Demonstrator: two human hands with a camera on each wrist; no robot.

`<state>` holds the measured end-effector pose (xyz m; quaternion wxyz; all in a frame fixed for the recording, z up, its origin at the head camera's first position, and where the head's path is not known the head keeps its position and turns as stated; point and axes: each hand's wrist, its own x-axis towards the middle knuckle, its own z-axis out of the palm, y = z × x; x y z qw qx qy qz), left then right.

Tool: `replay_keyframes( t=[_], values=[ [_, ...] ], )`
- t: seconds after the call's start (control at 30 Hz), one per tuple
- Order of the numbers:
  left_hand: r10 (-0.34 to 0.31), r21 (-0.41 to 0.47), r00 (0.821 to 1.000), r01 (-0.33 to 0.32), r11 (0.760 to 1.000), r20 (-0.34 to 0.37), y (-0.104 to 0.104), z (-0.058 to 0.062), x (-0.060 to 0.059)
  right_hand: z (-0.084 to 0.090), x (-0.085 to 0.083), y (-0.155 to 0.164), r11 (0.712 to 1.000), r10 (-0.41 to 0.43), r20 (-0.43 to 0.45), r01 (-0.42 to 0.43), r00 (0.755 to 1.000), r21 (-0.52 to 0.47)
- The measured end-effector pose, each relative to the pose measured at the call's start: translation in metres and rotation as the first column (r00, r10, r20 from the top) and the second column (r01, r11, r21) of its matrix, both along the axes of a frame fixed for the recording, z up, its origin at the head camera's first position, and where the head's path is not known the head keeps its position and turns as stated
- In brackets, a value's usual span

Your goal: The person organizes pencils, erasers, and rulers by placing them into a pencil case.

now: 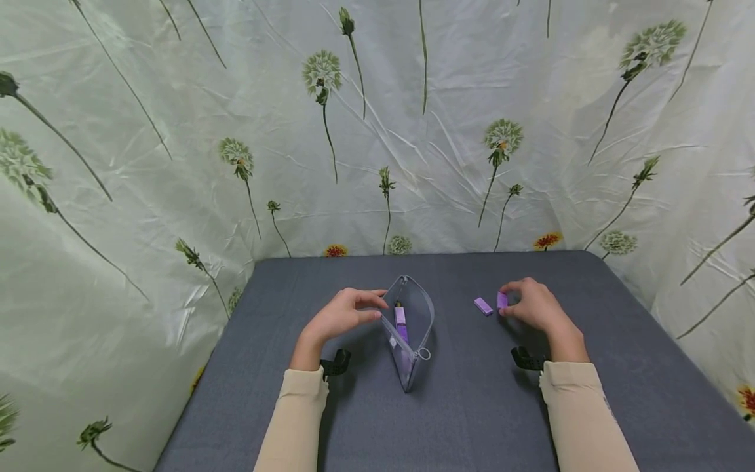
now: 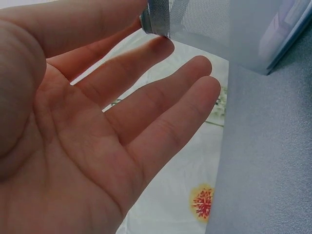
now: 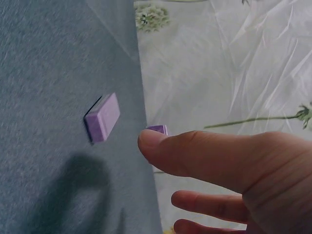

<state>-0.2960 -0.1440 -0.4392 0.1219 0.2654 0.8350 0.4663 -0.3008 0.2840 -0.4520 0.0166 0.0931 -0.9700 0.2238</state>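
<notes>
A grey mesh zipper pouch stands with its mouth spread open on the table. My left hand pinches its left rim between thumb and index finger; the other fingers stretch out loosely in the left wrist view. Inside the pouch lies a purple and pale lilac item, partly hidden by the mesh. Over to the right, my right hand pinches a small purple rectangular block between thumb and fingertips. In the right wrist view the thumb hides most of it. A second purple block lies on the table just left of that hand.
The dark grey table ends at a pale curtain printed with dandelions, hanging behind and along the sides. A zipper pull ring sticks out at the pouch's near end. A black wrist mount sits at the right wrist.
</notes>
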Motion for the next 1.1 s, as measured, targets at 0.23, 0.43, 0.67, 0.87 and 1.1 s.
replay_keyframes(
  t=[0.23, 0.43, 0.67, 0.87, 1.1],
  values=[
    [0.001, 0.01, 1.0, -0.001, 1.0, -0.009, 0.001, 0.0, 0.0, 0.01, 0.005, -0.016, 1.0, 0.017, -0.042, -0.017, 0.999, 0.019],
    [-0.003, 0.018, 1.0, 0.003, 1.0, -0.009, 0.002, 0.001, 0.001, 0.023, 0.013, -0.032, 0.999, 0.035, -0.063, -0.035, 0.997, 0.007],
    [-0.004, 0.031, 1.0, 0.004, 1.0, -0.014, 0.001, 0.003, 0.0, 0.039, 0.019, -0.054, 0.996, 0.081, -0.127, -0.083, 0.989, -0.014],
    [-0.021, 0.052, 1.0, 0.022, 0.998, -0.014, 0.004, 0.002, -0.002, 0.047, 0.022, -0.067, 0.993, 0.104, -0.134, -0.11, 0.986, -0.04],
    [-0.025, 0.044, 0.999, 0.026, 0.999, -0.021, 0.004, -0.001, -0.001, 0.051, 0.028, -0.092, 0.988, 0.134, -0.128, -0.142, 0.983, -0.055]
  ],
)
